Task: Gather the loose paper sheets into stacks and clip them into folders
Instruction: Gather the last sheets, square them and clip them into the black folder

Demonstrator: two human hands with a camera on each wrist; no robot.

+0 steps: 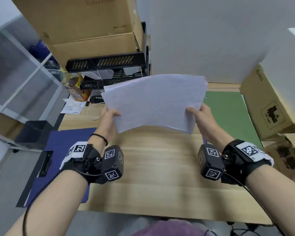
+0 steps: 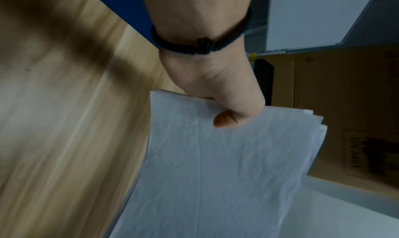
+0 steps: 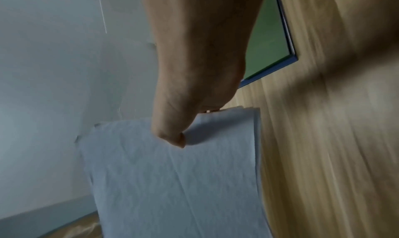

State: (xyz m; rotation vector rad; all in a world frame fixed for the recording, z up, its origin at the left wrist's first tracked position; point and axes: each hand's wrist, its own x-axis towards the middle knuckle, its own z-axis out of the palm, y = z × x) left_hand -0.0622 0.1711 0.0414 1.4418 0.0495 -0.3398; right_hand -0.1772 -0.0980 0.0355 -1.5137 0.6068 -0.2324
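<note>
A stack of white paper sheets [image 1: 153, 101] is lifted off the wooden desk [image 1: 160, 167], its edges a little uneven. My left hand [image 1: 110, 116] pinches its near left corner, thumb on top of the sheets [image 2: 215, 164]. My right hand [image 1: 198, 114] pinches the near right corner the same way, thumb on the stack [image 3: 172, 182]. A blue folder [image 1: 58, 160] with a black clip [image 1: 45, 163] lies on the desk's left side. A green folder [image 1: 228, 116] lies at the right, partly behind the stack.
Cardboard boxes [image 1: 85, 26] sit on black trays [image 1: 107, 63] at the back left, with snack packets [image 1: 75, 86] and a white cable [image 1: 92, 113] near them. Another cardboard box [image 1: 269, 103] stands at the right. A white wall [image 1: 211, 40] is behind the desk.
</note>
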